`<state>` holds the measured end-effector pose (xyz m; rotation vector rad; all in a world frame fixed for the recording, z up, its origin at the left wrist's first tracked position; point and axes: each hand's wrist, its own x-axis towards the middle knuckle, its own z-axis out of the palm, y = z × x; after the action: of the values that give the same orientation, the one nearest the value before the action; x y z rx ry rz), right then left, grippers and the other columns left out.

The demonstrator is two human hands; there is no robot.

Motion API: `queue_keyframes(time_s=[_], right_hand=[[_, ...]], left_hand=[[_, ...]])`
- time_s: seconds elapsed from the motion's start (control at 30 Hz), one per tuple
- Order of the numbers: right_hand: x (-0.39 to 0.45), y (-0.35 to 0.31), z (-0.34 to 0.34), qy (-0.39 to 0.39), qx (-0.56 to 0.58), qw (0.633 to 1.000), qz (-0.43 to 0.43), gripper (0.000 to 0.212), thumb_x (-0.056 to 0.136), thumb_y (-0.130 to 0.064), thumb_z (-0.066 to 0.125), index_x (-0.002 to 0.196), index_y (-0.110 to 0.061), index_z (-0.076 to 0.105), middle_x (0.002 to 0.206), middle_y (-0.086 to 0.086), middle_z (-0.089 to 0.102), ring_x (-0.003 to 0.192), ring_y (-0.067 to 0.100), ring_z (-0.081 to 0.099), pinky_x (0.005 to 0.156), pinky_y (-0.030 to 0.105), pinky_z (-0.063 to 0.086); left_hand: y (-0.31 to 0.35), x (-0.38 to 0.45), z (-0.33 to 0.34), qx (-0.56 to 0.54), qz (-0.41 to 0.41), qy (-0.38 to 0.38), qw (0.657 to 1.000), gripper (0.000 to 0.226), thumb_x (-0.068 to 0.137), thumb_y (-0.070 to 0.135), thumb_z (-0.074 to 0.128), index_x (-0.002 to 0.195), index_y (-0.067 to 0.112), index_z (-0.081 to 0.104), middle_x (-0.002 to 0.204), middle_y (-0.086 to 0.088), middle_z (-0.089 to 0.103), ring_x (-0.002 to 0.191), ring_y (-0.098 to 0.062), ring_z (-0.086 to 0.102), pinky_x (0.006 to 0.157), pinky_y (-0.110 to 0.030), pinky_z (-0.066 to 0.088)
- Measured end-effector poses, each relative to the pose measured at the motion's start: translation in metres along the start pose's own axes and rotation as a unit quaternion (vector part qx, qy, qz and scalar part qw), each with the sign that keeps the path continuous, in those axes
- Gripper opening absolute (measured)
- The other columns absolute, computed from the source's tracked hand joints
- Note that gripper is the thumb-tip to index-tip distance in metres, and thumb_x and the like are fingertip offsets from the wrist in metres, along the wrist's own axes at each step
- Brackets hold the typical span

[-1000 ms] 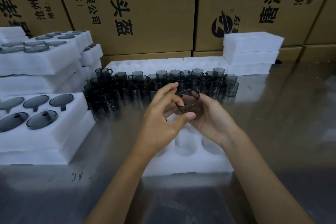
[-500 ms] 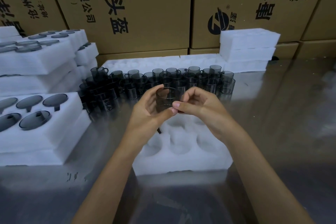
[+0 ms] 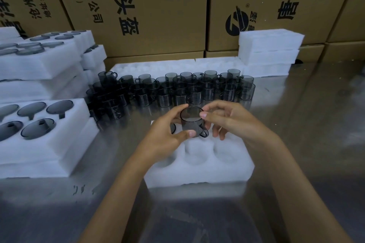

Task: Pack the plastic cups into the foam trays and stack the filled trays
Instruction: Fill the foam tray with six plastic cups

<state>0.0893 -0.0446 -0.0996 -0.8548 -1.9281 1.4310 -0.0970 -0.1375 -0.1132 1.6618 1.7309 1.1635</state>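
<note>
A smoky transparent cup (image 3: pixel 191 122) is held upright between both hands above the far middle part of a white foam tray (image 3: pixel 199 165) that lies on the steel bench (image 3: pixel 308 124). The left hand (image 3: pixel 167 140) is curled round the cup's left side, with the thumb pressed on the lower wall and the fingers reaching the far rim. The right hand (image 3: pixel 231 120) is set against the cup's right side, its thumb tip laid on the rim; its other fingers are loosely curled beyond and below the cup's handle, which is turned toward the right hand. Empty round pockets of the tray are seen just below both hands, and a dark rim, apparently of a cup already seated, shows under the left hand.

Beyond the hands, a crowd of loose cups (image 3: pixel 177 89) is gathered on the bench. Left of the left hand, filled trays (image 3: pixel 49 144) are stacked, with further filled stacks (image 3: pixel 43 61) behind them. Beyond and to the right of the right hand, a pile of empty trays (image 3: pixel 270 51) is stood against cardboard cartons (image 3: pixel 158 6) printed with black characters.
</note>
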Motion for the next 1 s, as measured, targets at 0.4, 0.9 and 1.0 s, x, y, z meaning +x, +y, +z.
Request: queue_keyframes(time_s=[0.4, 0.9, 1.0], right_hand=[[0.005, 0.009, 0.006, 0.043, -0.042, 0.998, -0.015, 0.021, 0.088, -0.034, 0.074, 0.103, -0.019, 0.07, 0.08, -0.003, 0.077, 0.08, -0.001, 0.068, 0.068, 0.005, 0.044], [0.015, 0.025, 0.005, 0.07, -0.199, 0.978, 0.003, 0.019, 0.081, -0.058, 0.067, 0.09, -0.041, 0.069, 0.12, -0.014, 0.062, 0.135, 0.015, 0.042, 0.117, 0.044, 0.022], [0.014, 0.028, 0.002, 0.051, -0.207, 0.976, 0.04, 0.015, 0.084, -0.05, 0.071, 0.096, -0.041, 0.067, 0.125, -0.007, 0.062, 0.135, 0.016, 0.042, 0.118, 0.045, 0.023]], left_hand=[[-0.01, 0.003, 0.006, 0.079, 0.0, -0.031, 0.996, 0.076, 0.096, 0.02, 0.064, 0.156, 0.034, 0.019, 0.153, 0.007, 0.043, 0.142, -0.008, 0.037, 0.116, -0.025, 0.028], [-0.011, 0.003, 0.01, 0.214, -0.022, -0.032, 0.976, 0.056, 0.103, 0.051, 0.031, 0.156, 0.032, 0.023, 0.163, 0.002, 0.026, 0.151, -0.005, 0.009, 0.121, -0.032, -0.006], [-0.012, 0.001, 0.011, 0.266, -0.025, -0.047, 0.963, 0.058, 0.102, 0.053, 0.035, 0.156, 0.032, 0.025, 0.163, -0.002, 0.026, 0.152, -0.008, 0.007, 0.123, -0.039, -0.005]])
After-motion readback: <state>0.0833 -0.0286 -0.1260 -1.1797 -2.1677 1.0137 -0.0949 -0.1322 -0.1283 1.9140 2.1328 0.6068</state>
